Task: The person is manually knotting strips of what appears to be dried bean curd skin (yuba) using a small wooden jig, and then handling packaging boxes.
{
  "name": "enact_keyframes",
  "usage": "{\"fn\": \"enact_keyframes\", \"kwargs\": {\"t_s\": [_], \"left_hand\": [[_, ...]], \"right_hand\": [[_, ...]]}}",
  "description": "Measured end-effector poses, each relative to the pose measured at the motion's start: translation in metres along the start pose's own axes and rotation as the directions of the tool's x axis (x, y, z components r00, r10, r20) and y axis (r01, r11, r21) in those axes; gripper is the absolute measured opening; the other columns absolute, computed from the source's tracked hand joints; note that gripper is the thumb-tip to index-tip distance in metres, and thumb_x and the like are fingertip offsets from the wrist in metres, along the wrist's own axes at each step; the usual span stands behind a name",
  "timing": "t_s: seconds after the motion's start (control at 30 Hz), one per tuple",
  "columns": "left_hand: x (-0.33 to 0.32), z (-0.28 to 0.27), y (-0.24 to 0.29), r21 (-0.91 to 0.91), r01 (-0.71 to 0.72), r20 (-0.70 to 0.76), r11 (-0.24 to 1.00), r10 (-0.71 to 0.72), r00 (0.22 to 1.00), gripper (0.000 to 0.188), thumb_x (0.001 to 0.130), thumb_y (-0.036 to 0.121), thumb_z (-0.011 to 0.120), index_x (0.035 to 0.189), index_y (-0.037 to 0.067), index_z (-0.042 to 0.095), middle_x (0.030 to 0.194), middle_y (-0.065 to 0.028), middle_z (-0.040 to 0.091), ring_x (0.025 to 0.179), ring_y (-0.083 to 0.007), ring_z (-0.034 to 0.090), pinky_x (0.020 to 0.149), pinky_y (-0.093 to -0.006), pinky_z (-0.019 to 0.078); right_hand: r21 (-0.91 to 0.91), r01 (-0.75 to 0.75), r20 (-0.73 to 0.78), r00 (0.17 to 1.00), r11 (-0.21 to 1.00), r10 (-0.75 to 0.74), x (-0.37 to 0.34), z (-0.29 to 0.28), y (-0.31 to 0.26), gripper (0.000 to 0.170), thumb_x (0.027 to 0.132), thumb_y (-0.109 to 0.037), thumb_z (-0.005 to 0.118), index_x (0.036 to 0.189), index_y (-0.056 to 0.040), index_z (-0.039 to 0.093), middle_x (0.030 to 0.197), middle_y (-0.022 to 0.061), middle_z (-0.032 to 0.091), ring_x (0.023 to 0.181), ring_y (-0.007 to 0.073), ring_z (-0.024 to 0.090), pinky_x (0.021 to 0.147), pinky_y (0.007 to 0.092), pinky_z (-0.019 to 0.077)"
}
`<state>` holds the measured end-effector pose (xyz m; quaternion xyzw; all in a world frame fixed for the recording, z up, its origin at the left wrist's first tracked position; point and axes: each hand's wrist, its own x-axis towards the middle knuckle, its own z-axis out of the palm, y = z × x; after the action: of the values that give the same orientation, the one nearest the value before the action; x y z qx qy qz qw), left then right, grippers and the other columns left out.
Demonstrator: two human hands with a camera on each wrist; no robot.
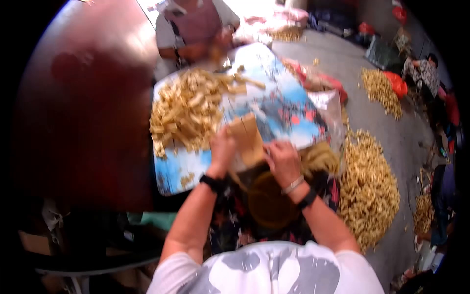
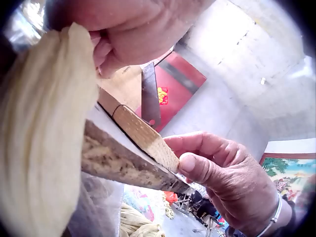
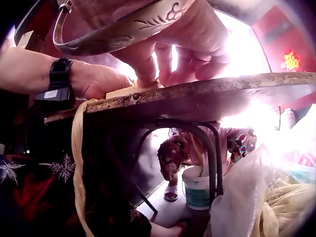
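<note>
A flat wooden board point(image 1: 247, 139) lies at the near edge of a low table point(image 1: 289, 98) with a blue landscape print. My left hand point(image 1: 223, 149) is at the board's left side, fingers curled at its edge. At the opposite end, my right hand point(image 1: 284, 159) pinches the board's corner between thumb and fingers, plainest in the left wrist view. One long, pale yellow wrinkled strip point(image 3: 79, 163) hangs over the table edge beside my left hand. A heap of similar strips point(image 1: 186, 108) covers the table's left part.
A bundle of yellowish strips point(image 1: 320, 159) sits by my right forearm, near a clear plastic bag point(image 1: 333, 105). Yellowish piles point(image 1: 369, 191) lie on the floor to the right. Another person point(image 1: 196, 24) sits across the table. A large dark red panel point(image 1: 88, 108) borders it on the left.
</note>
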<state>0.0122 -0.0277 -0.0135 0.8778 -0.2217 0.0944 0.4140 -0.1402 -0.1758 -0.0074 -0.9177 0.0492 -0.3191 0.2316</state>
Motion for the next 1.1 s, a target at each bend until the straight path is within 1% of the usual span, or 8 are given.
{"fn": "enact_keyframes", "kwargs": {"t_s": [0.4, 0.5, 0.57, 0.63, 0.73, 0.83, 0.93, 1.1], "left_hand": [[-0.037, -0.018, 0.016, 0.025, -0.177, -0.043, 0.984, 0.178, 0.983, 0.024, 0.082, 0.001, 0.056, 0.105, 0.000, 0.061, 0.078, -0.0266, 0.062, 0.078, -0.0436, 0.063, 0.069, -0.0467, 0.0508], [-0.043, -0.024, 0.018, -0.072, -0.038, -0.037, 0.997, 0.035, 0.999, 0.030, 0.078, -0.002, 0.052, 0.107, -0.001, 0.060, 0.091, -0.0265, 0.063, 0.086, -0.0443, 0.062, 0.077, -0.0476, 0.0506], [-0.054, -0.035, 0.021, -0.136, 0.113, 0.007, 0.984, -0.113, 0.994, 0.033, 0.086, 0.009, 0.056, 0.117, -0.002, 0.058, 0.091, -0.0242, 0.063, 0.083, -0.0381, 0.063, 0.076, -0.0436, 0.0503], [-0.075, -0.045, 0.018, -0.052, -0.235, -0.082, 0.971, 0.230, 0.970, 0.032, 0.091, 0.014, 0.053, 0.117, -0.003, 0.058, 0.088, -0.0226, 0.062, 0.079, -0.0347, 0.061, 0.074, -0.0416, 0.0490], [-0.124, -0.051, 0.038, -0.425, 0.090, 0.211, 0.901, 0.002, 0.978, 0.042, 0.102, 0.024, 0.039, 0.130, -0.002, 0.055, 0.088, -0.0200, 0.061, 0.074, -0.0255, 0.057, 0.071, -0.0359, 0.0480], [-0.170, -0.035, 0.063, -0.511, 0.011, 0.221, 0.859, 0.119, 0.968, 0.059, 0.104, 0.046, 0.037, 0.141, 0.001, 0.047, 0.111, -0.0242, 0.064, 0.098, -0.0322, 0.065, 0.085, -0.0350, 0.0512], [-0.190, -0.046, 0.081, -0.388, 0.102, 0.322, 0.916, 0.031, 0.946, 0.069, 0.101, 0.055, 0.035, 0.147, 0.003, 0.037, 0.120, -0.0265, 0.061, 0.110, -0.0380, 0.062, 0.091, -0.0379, 0.0507], [-0.207, -0.043, 0.082, -0.380, 0.090, 0.320, 0.920, 0.039, 0.947, 0.079, 0.098, 0.064, 0.032, 0.152, 0.005, 0.027, 0.117, -0.0234, 0.061, 0.104, -0.0387, 0.062, 0.090, -0.0383, 0.0496]], "right_hand": [[0.043, -0.002, 0.024, 1.000, 0.999, 0.001, -0.036, -0.020, -0.023, 0.030, 0.077, -0.015, 0.073, 0.105, -0.0087, 0.065, 0.097, 0.0069, 0.062, 0.095, 0.0284, 0.056, 0.082, 0.0404, 0.0434], [0.057, -0.028, -0.018, 0.999, 0.998, 0.029, -0.033, -0.028, -0.030, 0.031, 0.078, -0.012, 0.072, 0.108, -0.0072, 0.064, 0.098, 0.0087, 0.063, 0.096, 0.0308, 0.057, 0.084, 0.0420, 0.0443], [0.102, -0.028, -0.091, 0.995, 0.994, 0.037, -0.035, -0.041, -0.038, 0.028, 0.079, -0.008, 0.071, 0.107, -0.0066, 0.065, 0.096, 0.0110, 0.063, 0.094, 0.0329, 0.057, 0.083, 0.0428, 0.0463], [0.182, -0.025, -0.092, 0.995, 0.983, 0.042, -0.044, -0.045, -0.039, 0.021, 0.085, -0.013, 0.068, 0.105, -0.0068, 0.067, 0.094, 0.0113, 0.063, 0.086, 0.0311, 0.059, 0.076, 0.0413, 0.0481], [0.499, -0.194, 0.053, 0.980, 0.845, 0.194, -0.058, -0.055, -0.065, 0.015, 0.089, -0.015, 0.067, 0.098, -0.0033, 0.070, 0.085, 0.0147, 0.062, 0.077, 0.0328, 0.063, 0.070, 0.0391, 0.0512], [0.529, -0.209, 0.091, 0.978, 0.823, 0.190, -0.081, -0.046, -0.086, 0.019, 0.086, -0.007, 0.065, 0.103, -0.0014, 0.068, 0.090, 0.0152, 0.062, 0.082, 0.0316, 0.063, 0.072, 0.0363, 0.0512], [0.528, -0.247, 0.075, 0.967, 0.813, 0.245, -0.102, -0.037, -0.088, 0.017, 0.083, -0.008, 0.067, 0.099, -0.0017, 0.068, 0.089, 0.0146, 0.061, 0.081, 0.0315, 0.063, 0.071, 0.0368, 0.0516], [0.571, -0.222, 0.065, 0.972, 0.790, 0.226, -0.109, -0.035, -0.086, 0.011, 0.082, -0.007, 0.068, 0.090, -0.0009, 0.066, 0.087, 0.0151, 0.061, 0.077, 0.0289, 0.063, 0.066, 0.0343, 0.0511]]}}
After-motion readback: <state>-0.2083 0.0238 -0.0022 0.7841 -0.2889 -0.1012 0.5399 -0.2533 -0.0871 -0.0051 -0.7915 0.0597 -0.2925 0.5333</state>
